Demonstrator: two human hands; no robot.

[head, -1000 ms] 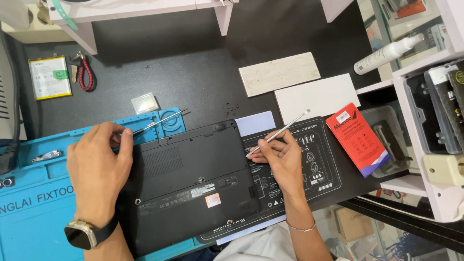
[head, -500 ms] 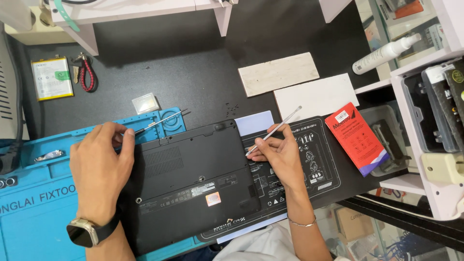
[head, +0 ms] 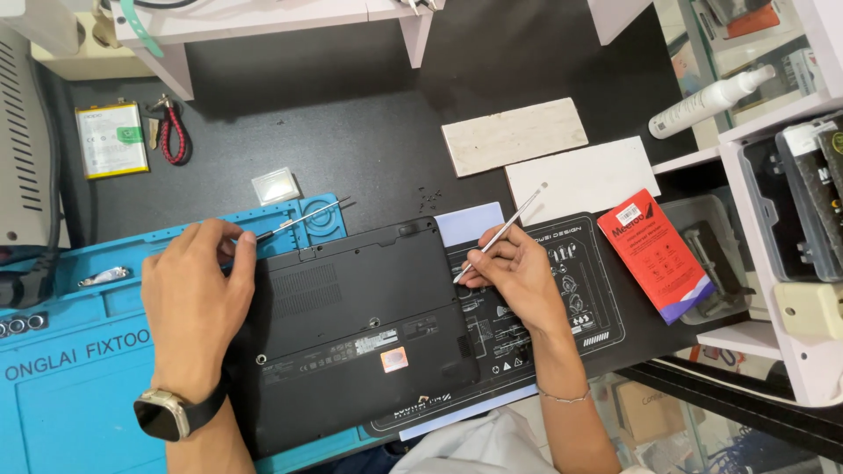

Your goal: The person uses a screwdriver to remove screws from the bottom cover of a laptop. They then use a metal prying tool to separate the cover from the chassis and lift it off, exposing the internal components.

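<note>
**One head camera, looking almost straight down**

There is a single view, worn on the person's head and tilted steeply down onto the dark counter [head: 369, 132]. It sits close: the black laptop base [head: 351, 333] fills the lower middle, and both forearms enter from the bottom edge below it. The far side of the counter lies above the laptop base, white shelving [head: 790, 263] to its right, a blue mat [head: 61, 377] to its left. The picture's corners seem slightly bowed, perhaps by a wide lens. No second view shares the scene.
</note>
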